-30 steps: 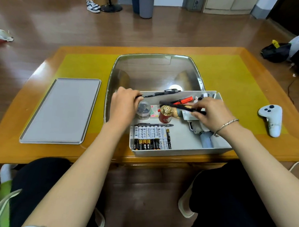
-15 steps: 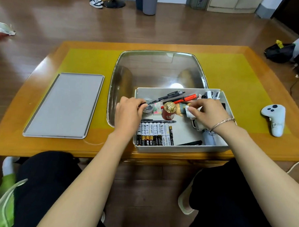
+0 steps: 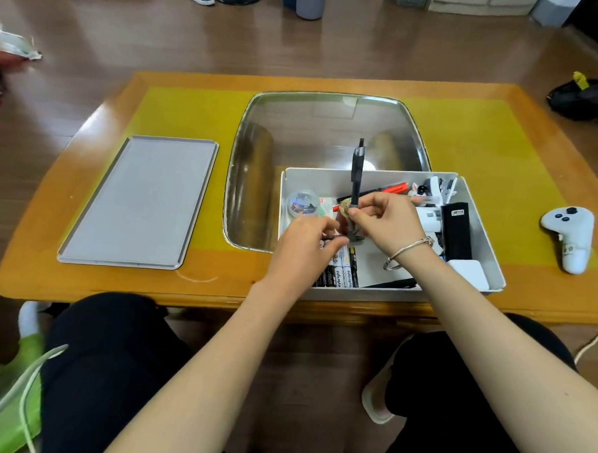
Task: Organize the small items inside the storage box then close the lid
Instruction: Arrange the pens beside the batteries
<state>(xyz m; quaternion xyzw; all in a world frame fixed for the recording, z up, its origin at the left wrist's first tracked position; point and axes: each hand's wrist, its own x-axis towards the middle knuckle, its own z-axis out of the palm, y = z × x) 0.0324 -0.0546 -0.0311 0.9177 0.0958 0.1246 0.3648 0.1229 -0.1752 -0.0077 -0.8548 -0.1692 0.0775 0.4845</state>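
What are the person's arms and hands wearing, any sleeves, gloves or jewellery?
No gloves and no sleeves in view: both forearms are bare up to the frame's edge. The right hand has a thin silver-coloured bangle around its wrist. The left hand and its wrist show no ring, watch or band.

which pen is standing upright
The black pen pinched in the right hand, pointing straight up; the red-and-black marker lies flat in the white storage box.

The battery row is partly hidden by the left hand; the pen's lower end is covered by the right hand.
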